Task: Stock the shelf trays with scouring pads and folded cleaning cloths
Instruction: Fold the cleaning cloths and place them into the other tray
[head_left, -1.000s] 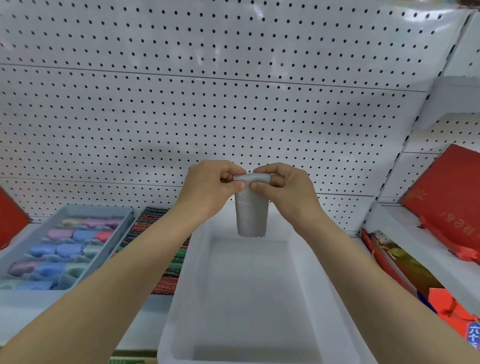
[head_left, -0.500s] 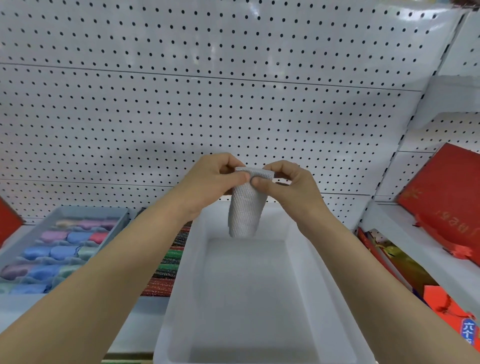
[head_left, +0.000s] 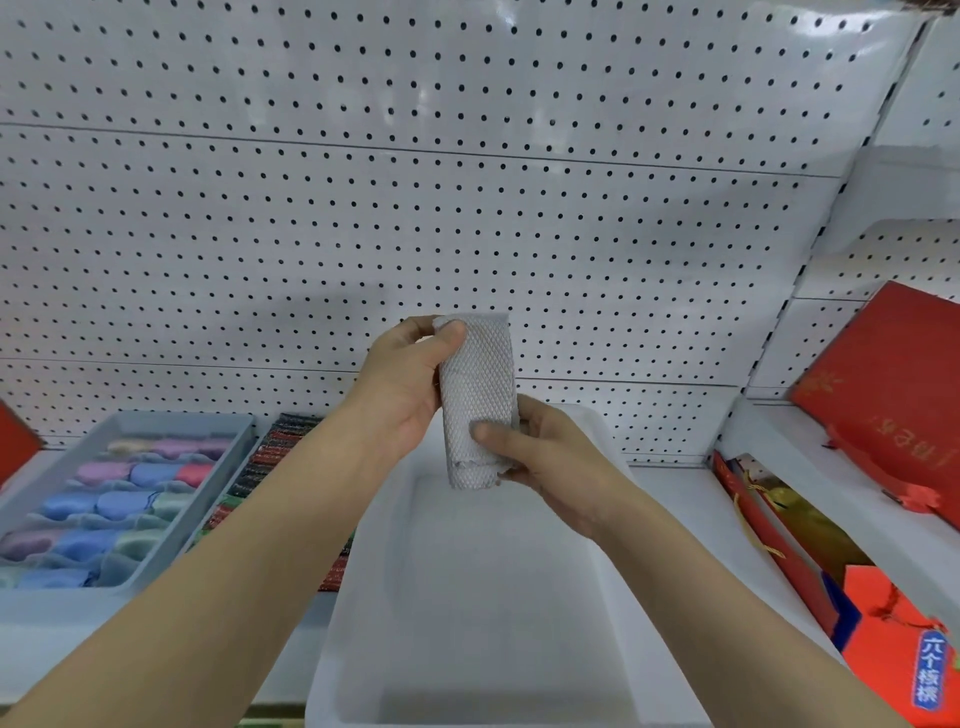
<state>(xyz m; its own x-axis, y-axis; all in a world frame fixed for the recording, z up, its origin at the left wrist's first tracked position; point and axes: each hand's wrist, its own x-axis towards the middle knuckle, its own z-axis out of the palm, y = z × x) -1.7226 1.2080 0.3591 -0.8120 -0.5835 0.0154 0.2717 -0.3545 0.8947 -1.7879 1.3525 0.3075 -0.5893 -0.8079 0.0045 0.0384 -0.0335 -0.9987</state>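
I hold a folded grey cloth (head_left: 478, 400) upright between both hands, above the far end of a white tray (head_left: 618, 587) that sits on the shelf (head_left: 670, 499) in front of me. My left hand (head_left: 402, 387) grips the cloth's upper part, thumb pressed on its top corner and fingers curled behind it. My right hand (head_left: 550, 457) pinches the lower part, thumb across the front face and fingers wrapped round the back. The cloth has a woven diamond texture; its bottom edge hangs just over the tray's back wall, and I cannot tell whether it touches. To the left stands a grey tray (head_left: 218, 478) filled with pastel pads (head_left: 111, 506), and beside it a row of dark striped cloths (head_left: 270, 462). White pegboard (head_left: 467, 208) backs the shelf. Red packages (head_left: 883, 395) occupy the shelving on the right.
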